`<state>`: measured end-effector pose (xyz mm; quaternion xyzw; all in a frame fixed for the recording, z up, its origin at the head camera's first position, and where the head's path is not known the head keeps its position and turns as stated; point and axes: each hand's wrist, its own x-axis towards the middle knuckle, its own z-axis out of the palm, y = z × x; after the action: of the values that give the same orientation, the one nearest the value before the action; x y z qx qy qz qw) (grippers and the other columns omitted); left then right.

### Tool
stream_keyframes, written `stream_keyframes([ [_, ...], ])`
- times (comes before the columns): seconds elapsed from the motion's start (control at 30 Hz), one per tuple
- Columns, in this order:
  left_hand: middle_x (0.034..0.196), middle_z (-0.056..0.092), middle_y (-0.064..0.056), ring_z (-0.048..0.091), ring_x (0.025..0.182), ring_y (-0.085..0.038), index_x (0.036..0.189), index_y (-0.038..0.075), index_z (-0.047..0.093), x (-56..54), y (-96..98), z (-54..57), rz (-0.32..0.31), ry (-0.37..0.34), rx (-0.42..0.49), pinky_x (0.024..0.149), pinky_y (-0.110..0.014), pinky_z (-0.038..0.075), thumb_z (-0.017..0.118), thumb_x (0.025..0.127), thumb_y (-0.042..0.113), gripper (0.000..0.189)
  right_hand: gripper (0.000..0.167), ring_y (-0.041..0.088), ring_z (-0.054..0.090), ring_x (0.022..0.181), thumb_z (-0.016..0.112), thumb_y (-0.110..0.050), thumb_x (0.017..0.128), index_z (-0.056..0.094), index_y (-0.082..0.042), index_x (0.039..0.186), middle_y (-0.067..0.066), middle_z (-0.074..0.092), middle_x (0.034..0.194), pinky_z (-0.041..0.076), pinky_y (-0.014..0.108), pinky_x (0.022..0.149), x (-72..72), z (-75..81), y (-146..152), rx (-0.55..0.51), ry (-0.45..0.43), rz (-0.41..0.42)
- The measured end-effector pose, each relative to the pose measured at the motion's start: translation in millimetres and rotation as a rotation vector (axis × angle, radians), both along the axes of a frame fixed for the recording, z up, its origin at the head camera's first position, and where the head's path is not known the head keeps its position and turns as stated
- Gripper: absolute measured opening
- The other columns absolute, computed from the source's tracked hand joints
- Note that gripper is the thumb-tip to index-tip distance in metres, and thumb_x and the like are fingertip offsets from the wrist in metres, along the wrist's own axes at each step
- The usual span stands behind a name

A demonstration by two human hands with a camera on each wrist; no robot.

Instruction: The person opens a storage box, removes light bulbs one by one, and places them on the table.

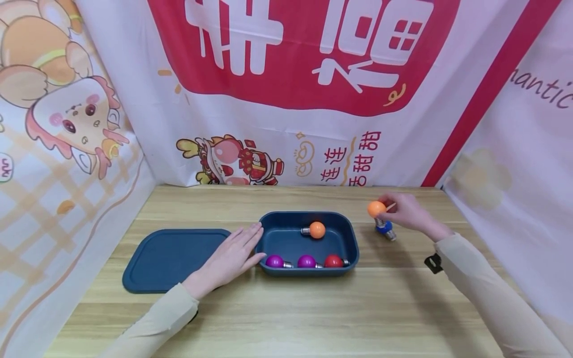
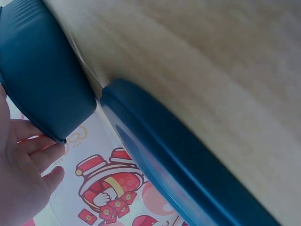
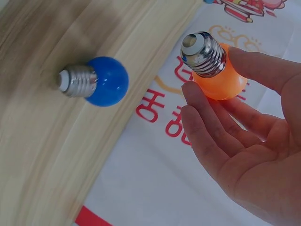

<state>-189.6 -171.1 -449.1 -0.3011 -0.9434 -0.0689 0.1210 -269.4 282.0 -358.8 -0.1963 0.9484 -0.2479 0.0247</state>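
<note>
My right hand (image 1: 405,214) pinches an orange light bulb (image 1: 376,209) by its round part, metal screw base pointing down; the right wrist view shows this orange bulb (image 3: 220,80) between thumb and fingers. A blue bulb (image 3: 107,81) lies on the table just below it, in the head view partly behind the held bulb. My left hand (image 1: 230,256) rests with straight fingers against the left rim of a dark blue box (image 1: 309,272). Inside lie another orange bulb (image 1: 317,229), two purple bulbs (image 1: 274,261) and a red bulb (image 1: 333,261).
A flat dark blue lid (image 1: 172,258) lies on the wooden table (image 1: 313,318) left of the box, partly under my left hand in the head view. Printed cloth (image 1: 304,139) walls off the back and both sides. A small black item (image 1: 433,263) sits at the right cuff.
</note>
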Motion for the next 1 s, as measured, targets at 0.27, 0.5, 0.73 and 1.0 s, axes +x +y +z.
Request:
stream_keyframes([
  [0.27,0.156,0.043,-0.013,0.043,0.145,-0.026,0.148,0.002,0.045,1.1,-0.5,-0.4,-0.008,0.018,0.001,0.12,-0.048,0.035,0.054,0.099,0.047,0.066,0.036,0.035,0.071,0.097,0.073,-0.017,0.089,0.065,0.003,0.117,0.024,0.07,0.112,0.059,0.049,0.083,-1.3,-5.3,16.7,0.025,0.003,-0.051],
  [0.5,0.155,0.044,-0.013,0.044,0.144,-0.025,0.147,0.001,0.046,1.2,-0.3,-0.1,-0.016,0.039,-0.017,0.119,-0.048,0.036,0.053,0.1,0.047,0.066,0.042,0.037,0.069,0.099,0.072,-0.022,0.09,0.063,0.005,0.12,0.026,0.068,0.115,0.059,0.049,0.083,-1.7,-13.4,31.5,0.044,-0.021,-0.095],
  [0.73,0.155,0.044,-0.013,0.044,0.144,-0.025,0.148,0.002,0.045,1.5,-0.1,-0.5,-0.013,0.035,-0.021,0.12,-0.048,0.035,0.052,0.1,0.047,0.066,0.038,0.039,0.068,0.098,0.073,-0.021,0.089,0.064,0.006,0.116,0.027,0.069,0.112,0.059,0.049,0.082,-4.2,-21.9,43.4,0.048,-0.015,-0.099],
  [1.0,0.155,0.044,-0.013,0.044,0.145,-0.025,0.148,0.002,0.045,1.1,0.3,-0.3,-0.013,0.038,-0.022,0.12,-0.047,0.035,0.052,0.1,0.048,0.066,0.038,0.038,0.068,0.096,0.074,-0.021,0.088,0.065,0.007,0.113,0.028,0.069,0.11,0.059,0.05,0.082,-5.1,-28.3,53.7,0.041,-0.018,-0.11],
])
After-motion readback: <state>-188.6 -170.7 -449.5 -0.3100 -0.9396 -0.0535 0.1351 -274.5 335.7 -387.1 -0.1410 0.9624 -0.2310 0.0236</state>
